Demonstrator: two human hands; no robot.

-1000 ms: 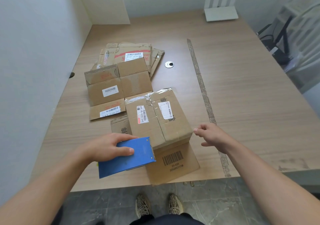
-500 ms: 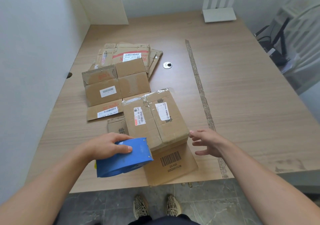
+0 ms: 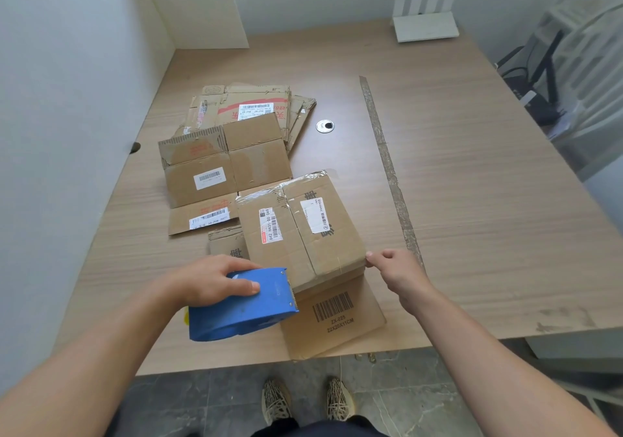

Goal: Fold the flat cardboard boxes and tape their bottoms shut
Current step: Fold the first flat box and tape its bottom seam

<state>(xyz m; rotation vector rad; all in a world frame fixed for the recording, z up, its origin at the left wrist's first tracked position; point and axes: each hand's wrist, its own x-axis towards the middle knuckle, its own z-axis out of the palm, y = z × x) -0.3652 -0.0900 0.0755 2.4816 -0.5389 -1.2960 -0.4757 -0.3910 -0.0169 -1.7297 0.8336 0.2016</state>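
Observation:
A folded cardboard box (image 3: 300, 231) stands bottom-up near the table's front edge, its two bottom flaps closed and a barcode flap (image 3: 333, 318) lying flat toward me. My left hand (image 3: 215, 280) grips a blue tape dispenser (image 3: 242, 305) at the box's near left corner. My right hand (image 3: 396, 269) touches the box's near right corner with its fingertips, fingers bent. Flat boxes (image 3: 222, 173) lie behind it, with a stack of flat boxes (image 3: 256, 106) further back.
The wooden table (image 3: 472, 200) has a grey strip of old tape (image 3: 387, 170) running front to back and a round cable hole (image 3: 325, 126). A white partition (image 3: 67, 116) stands on the left. A white stand (image 3: 426, 27) sits at the far edge.
My left hand has tilted the tape dispenser and brought it to the box's near edge. My right hand has drawn in to the box's near right corner.

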